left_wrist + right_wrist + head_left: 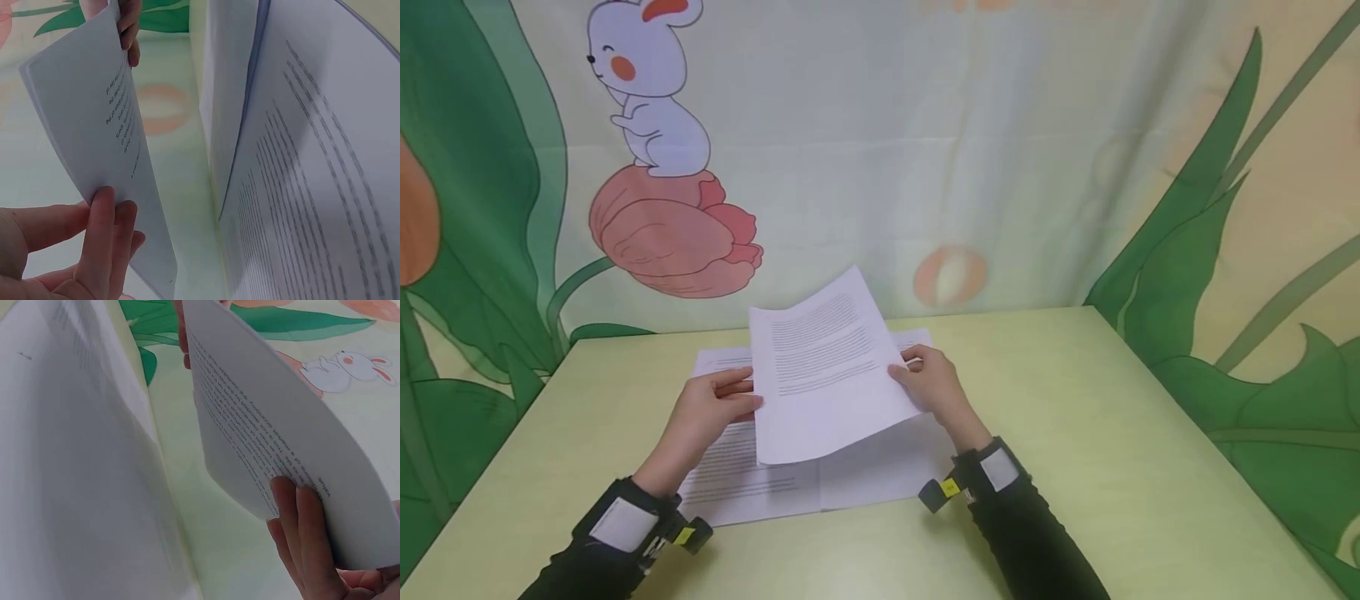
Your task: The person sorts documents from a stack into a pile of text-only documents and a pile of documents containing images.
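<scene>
A printed paper sheet [827,375] is held up in the air between both hands, its lower edge curving. My left hand [711,412] pinches its left edge, thumb in front and fingers behind. At the opposite edge, my right hand [932,383] pinches the sheet the same way. Fingers [103,244] press against the back of the paper in the left wrist view. Printed lines also show on the sheet's back [244,419] in the right wrist view. Below it, more printed papers [752,492] lie side by side on the table, partly hidden by the raised sheet.
The pale yellow-green table [1075,433] reaches back to a fabric backdrop [1037,150] printed with a rabbit, a flower and green leaves. Each wrist wears a black strap with a small camera, such as the left wrist camera [694,535].
</scene>
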A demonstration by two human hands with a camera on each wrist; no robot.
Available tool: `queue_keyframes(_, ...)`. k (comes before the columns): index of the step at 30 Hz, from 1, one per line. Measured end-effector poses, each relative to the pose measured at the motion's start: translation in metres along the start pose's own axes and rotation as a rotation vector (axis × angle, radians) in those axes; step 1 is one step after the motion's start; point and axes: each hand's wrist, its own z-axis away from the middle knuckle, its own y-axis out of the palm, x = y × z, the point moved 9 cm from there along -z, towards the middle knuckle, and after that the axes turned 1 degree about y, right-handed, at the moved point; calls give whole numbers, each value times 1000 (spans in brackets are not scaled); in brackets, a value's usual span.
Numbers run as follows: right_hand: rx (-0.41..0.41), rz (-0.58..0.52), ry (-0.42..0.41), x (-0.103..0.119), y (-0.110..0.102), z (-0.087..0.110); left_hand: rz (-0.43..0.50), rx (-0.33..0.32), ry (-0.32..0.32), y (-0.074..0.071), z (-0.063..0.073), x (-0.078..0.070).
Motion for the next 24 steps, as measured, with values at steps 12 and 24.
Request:
queue_keyframes(12,139,65,-61,4,57,11,-92,-56,-86,-38,9,42)
queue_keyframes(24,272,72,-101,11,108,31,-160,5,-104,-67,22,63)
